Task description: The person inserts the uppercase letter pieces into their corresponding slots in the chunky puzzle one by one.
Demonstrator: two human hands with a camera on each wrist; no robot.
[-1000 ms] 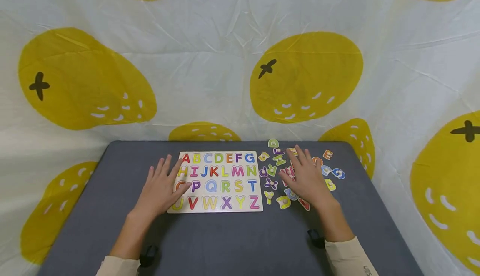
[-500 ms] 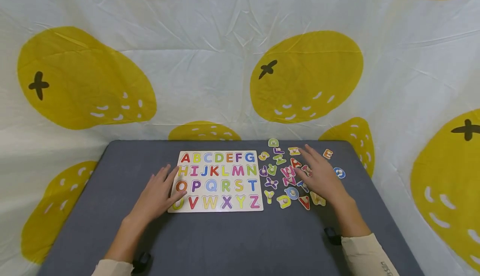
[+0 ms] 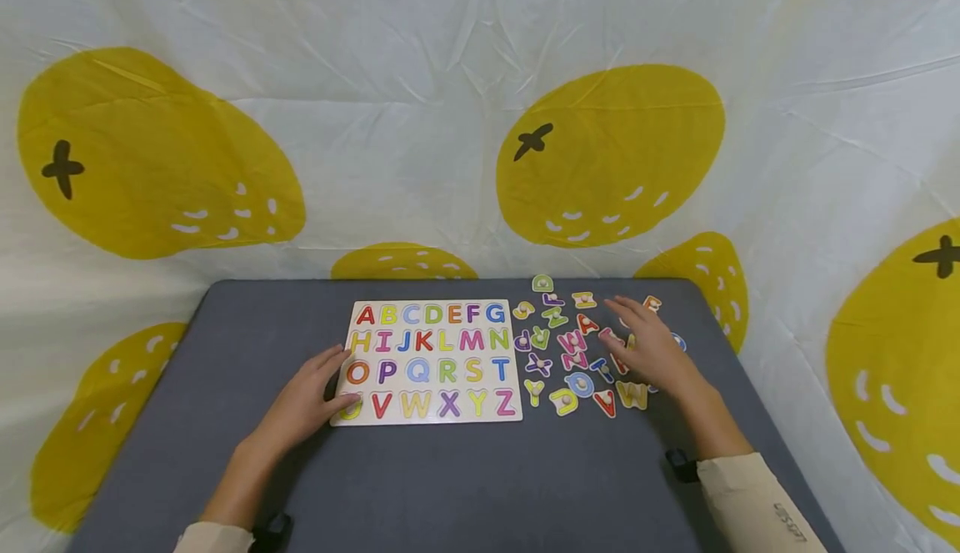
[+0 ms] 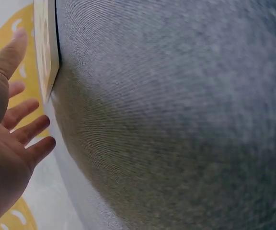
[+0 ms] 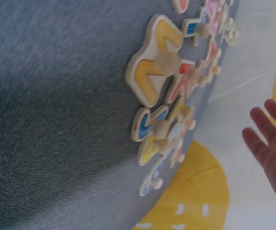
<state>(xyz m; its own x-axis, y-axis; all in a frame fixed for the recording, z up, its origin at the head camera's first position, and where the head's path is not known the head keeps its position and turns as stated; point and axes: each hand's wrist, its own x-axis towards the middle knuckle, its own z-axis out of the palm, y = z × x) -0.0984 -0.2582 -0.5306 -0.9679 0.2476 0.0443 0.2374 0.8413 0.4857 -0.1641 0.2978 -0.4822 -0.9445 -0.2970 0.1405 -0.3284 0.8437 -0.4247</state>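
Observation:
A white alphabet puzzle board with coloured letters A to Z lies on the dark grey table. My left hand is at the board's lower left edge, thumb over the U and fingers beside the H and O; in the left wrist view its fingers are spread and hold nothing. Right of the board lie several knobbed wooden letter pieces, among them a yellow W, a red V and a blue Q. My right hand hovers over the right part of this pile, fingers extended and nothing in them, hiding some letters.
The grey table reaches back to a white curtain printed with yellow fruit. A green D piece lies close to the table's back edge. In the right wrist view, knobs stick up from the pieces, some crowded together or overlapping.
My right hand has moved right over the pile, uncovering pieces such as the A, T and W. The left hand has drawn back toward the board's lower left, uncovering the A, H and O.

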